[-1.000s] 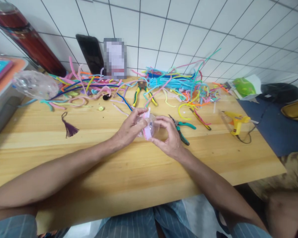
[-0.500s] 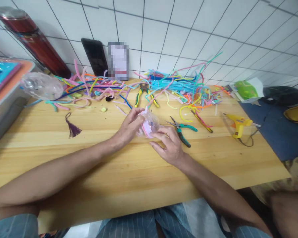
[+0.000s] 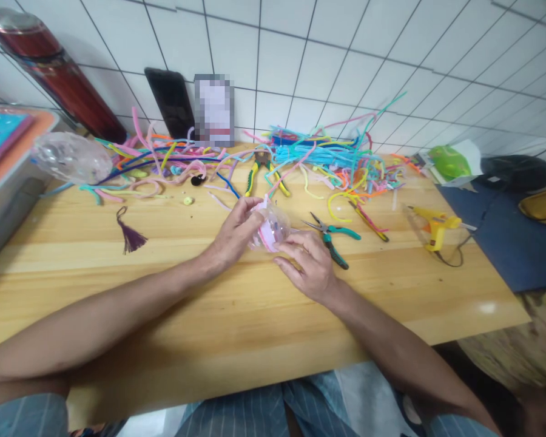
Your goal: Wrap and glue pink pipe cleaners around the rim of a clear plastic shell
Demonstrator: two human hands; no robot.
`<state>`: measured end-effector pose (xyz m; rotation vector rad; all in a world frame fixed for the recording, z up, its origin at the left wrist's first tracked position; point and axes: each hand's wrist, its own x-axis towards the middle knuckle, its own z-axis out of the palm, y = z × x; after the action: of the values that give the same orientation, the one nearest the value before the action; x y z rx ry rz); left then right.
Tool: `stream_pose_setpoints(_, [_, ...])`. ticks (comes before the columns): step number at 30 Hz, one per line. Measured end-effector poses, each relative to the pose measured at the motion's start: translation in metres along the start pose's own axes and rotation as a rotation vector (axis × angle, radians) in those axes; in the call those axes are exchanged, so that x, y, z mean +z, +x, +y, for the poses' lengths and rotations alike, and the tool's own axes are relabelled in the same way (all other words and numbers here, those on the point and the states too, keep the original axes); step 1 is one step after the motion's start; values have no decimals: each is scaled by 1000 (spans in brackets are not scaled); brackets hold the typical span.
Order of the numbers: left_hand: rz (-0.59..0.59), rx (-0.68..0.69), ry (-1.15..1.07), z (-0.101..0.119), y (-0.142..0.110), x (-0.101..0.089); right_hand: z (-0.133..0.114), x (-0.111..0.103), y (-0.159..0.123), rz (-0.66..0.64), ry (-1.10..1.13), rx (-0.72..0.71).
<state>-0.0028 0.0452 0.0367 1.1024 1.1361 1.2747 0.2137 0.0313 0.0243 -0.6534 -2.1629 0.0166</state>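
Note:
Between my hands, above the table's middle, is a small clear rounded plastic piece [image 3: 279, 226] with a pale pink strip [image 3: 268, 233] across it. My left hand [image 3: 241, 227] grips its left side, thumb in front and fingers behind. At its lower right edge, the fingertips of my right hand [image 3: 307, 261] close on the piece, the thumb just below them. Teal-handled long-nose pliers [image 3: 330, 233] lie open beside my right hand. Yellow-and-green pliers [image 3: 262, 164] rest beyond the piece. My fingers hide part of it.
Colourful pipe cleaners [image 3: 318, 156] pile along the tiled wall. A clear plastic object [image 3: 73, 159], a red thermos [image 3: 57, 76] and a phone [image 3: 170, 100] stand at the back left. A purple tassel [image 3: 130, 233] lies left; a yellow glue gun [image 3: 437, 226] with its cord lies right.
The camera view has shifted slightly. My hands stay on the plastic piece, which looks turned a little. At the lower right edge, another person's limb has moved down and mostly out of view.

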Motion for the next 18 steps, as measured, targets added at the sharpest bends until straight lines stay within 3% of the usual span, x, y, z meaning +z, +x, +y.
stream_pose_setpoints(12, [6,33,54,-3,0,-1,2,-3,-1,-67,110,64])
stream_pose_setpoints(14, [16,-28,-10,-3,3,-1,2,-3,-1,-22,144,155])
stream_pose_setpoints(18, [48,-174,-259,0,8,4,4,6,-4,122,379,490])
